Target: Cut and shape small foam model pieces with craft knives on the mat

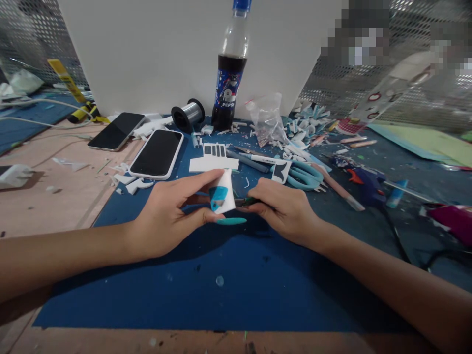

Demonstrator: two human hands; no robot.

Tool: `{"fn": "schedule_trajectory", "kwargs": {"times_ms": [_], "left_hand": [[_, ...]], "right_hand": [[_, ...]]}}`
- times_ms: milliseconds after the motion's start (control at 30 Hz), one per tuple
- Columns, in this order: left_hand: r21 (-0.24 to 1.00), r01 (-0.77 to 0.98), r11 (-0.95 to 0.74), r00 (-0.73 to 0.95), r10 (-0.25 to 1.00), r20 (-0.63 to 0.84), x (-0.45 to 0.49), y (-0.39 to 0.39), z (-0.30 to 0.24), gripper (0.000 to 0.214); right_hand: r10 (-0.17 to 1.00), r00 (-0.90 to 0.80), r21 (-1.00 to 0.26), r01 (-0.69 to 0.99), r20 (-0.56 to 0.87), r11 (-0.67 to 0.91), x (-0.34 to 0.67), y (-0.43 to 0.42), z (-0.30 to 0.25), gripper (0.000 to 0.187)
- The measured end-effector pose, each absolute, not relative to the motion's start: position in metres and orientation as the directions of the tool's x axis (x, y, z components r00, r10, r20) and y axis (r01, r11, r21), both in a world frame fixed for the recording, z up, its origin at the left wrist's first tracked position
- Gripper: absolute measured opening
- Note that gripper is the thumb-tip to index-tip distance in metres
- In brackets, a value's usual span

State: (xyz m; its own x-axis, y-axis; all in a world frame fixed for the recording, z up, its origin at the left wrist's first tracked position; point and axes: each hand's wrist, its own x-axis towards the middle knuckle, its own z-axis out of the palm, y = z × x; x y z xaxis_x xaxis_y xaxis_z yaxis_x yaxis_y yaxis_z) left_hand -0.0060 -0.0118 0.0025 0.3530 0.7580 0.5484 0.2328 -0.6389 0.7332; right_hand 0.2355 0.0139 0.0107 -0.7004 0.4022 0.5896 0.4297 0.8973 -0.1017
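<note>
My left hand (167, 216) pinches a small white foam piece (223, 192) with a teal patch on it, thumb and fingers closed around it above the blue cutting mat (206, 280). My right hand (285, 211) is closed on a thin dark tool (245, 201), likely a craft knife, whose tip meets the foam piece's right edge. Both hands hover over the middle of the mat. A white cut-out card with dark slots (214, 157) lies just beyond them.
Two phones (158, 153) (116, 131) lie at the left. A cola bottle (230, 69), a wire spool (188, 115) and a plastic bag (267, 118) stand at the back. Teal scissors (304, 176), pens, a blue glue gun (368, 184) and paper scraps crowd the right.
</note>
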Motion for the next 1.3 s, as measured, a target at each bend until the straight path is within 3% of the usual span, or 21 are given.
{"fn": "schedule_trajectory", "kwargs": {"times_ms": [400, 700, 933, 1133, 1300], "left_hand": [[0.821, 0.074, -0.566, 0.345, 0.787, 0.511, -0.003, -0.006, -0.001, 0.059], [0.879, 0.075, -0.47, 0.363, 0.834, 0.415, 0.0, -0.006, 0.002, 0.056], [0.942, 0.106, -0.318, 0.361, 0.895, 0.262, 0.003, -0.004, 0.003, 0.05], [0.861, 0.238, -0.449, 0.379, 0.859, 0.343, 0.0, -0.002, 0.002, 0.058], [0.757, 0.381, -0.53, 0.35, 0.841, 0.412, -0.001, -0.003, 0.002, 0.052]], "right_hand": [[0.429, -0.693, -0.115, 0.451, 0.58, 0.885, 0.235, 0.014, 0.012, 0.029], [0.492, -0.649, -0.158, 0.503, 0.58, 0.85, 0.23, 0.009, 0.011, 0.022], [0.627, -0.463, -0.377, 0.525, 0.626, 0.763, 0.229, 0.003, 0.022, 0.022], [0.801, -0.416, -0.596, 0.535, 0.431, 0.598, 0.229, 0.002, 0.025, 0.026], [0.855, -0.459, -0.72, 0.506, 0.242, 0.475, 0.224, -0.002, 0.029, 0.03]]}}
